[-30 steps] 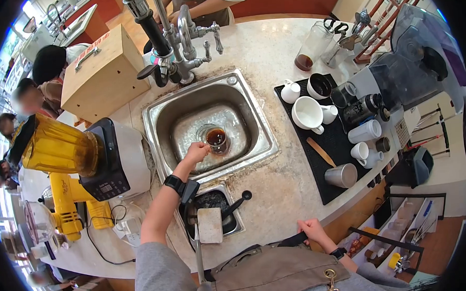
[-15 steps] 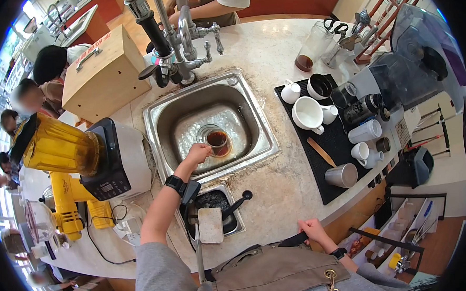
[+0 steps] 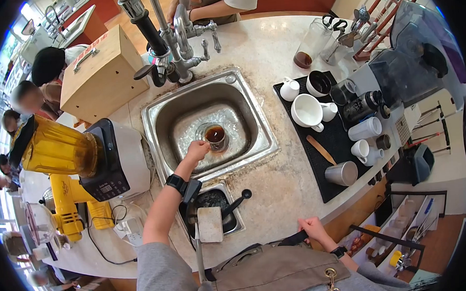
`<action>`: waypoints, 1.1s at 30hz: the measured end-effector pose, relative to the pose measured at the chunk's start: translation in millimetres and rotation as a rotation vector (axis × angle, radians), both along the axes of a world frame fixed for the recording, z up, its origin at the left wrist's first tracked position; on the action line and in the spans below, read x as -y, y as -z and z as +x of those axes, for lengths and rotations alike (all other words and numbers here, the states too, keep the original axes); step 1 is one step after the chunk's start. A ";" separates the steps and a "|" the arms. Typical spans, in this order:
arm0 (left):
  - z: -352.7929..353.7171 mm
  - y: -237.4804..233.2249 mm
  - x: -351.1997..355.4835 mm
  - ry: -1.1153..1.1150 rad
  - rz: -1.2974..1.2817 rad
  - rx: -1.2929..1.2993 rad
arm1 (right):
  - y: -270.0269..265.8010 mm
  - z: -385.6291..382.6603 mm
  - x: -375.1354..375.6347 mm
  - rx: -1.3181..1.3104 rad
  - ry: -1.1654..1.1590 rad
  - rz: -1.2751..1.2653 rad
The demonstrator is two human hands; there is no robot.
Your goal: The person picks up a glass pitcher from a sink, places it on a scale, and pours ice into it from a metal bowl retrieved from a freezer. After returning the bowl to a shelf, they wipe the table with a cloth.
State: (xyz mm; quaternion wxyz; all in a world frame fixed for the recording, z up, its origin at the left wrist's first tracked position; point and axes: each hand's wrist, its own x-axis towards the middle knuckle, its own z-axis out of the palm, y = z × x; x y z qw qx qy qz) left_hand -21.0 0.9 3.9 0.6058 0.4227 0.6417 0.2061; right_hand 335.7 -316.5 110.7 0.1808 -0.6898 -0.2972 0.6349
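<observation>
Over the basin of the steel sink (image 3: 162, 144), my left hand (image 3: 197, 150) pinches the near side of a small clear glass cup (image 3: 218, 145). Dark brown liquid is in the cup, with a bright glint on its surface. Around the cup the sink floor is wet and shiny. My right hand (image 3: 313, 229) is curled into a fist at the right edge of my brown apron (image 3: 271, 270), close to its black strap. What the fist holds, if anything, is hidden.
Behind the sink stands a tall metal faucet (image 3: 177, 38). A blender (image 3: 115, 159) and wooden box (image 3: 103, 73) are on the left. White cups (image 3: 306, 111) and a metal cup (image 3: 341, 174) rest on a black mat (image 3: 326, 192). A small rinse basin (image 3: 215, 202) is nearest me. Another person (image 3: 215, 9) stands opposite.
The glass cup in my left hand has shifted slightly and changed its tilt, and the liquid's surface now catches a glint. My right hand stays at the apron.
</observation>
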 end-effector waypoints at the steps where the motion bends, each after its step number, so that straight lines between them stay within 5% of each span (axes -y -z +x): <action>1: -0.2 0.7 0.0 -0.004 -0.014 -0.012 | 0.0 0.1 0.0 -0.001 0.000 0.005; 33: -7.2 1.1 2.8 -0.005 -0.113 0.169 | -1.4 -0.5 -0.3 0.009 0.004 0.013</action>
